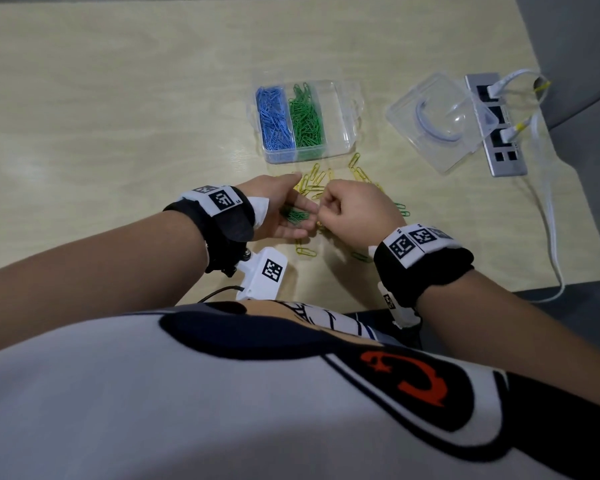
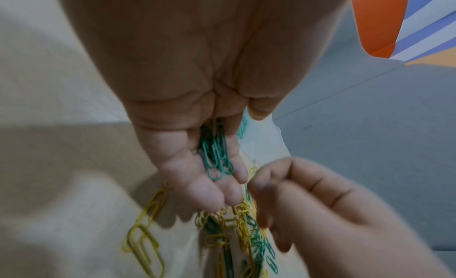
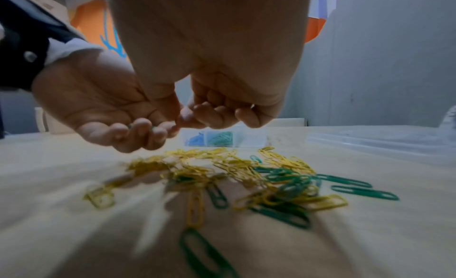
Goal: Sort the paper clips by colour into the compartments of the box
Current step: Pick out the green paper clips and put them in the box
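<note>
A clear three-compartment box [image 1: 343,98] stands on the table beyond my hands. Blue clips [image 1: 274,119] fill its left compartment, green clips [image 1: 305,119] the middle one, and the right one shows no clips. My left hand [image 1: 291,216] lies palm up over the loose pile, and several green clips [image 2: 217,157] rest on its fingers. My right hand [image 1: 347,209] is curled beside it. Its thumb and forefinger pinch together at the left fingertips, where a thin green sliver shows. Yellow clips [image 3: 234,171] and green clips [image 3: 362,192] lie mixed on the table below.
The box's clear lid [image 1: 437,123] lies to the right of the box. Behind it is a silver socket strip [image 1: 496,126], and a white cable [image 1: 551,237] trails off the table's right edge. A white wrist camera [image 1: 264,271] hangs near the front edge.
</note>
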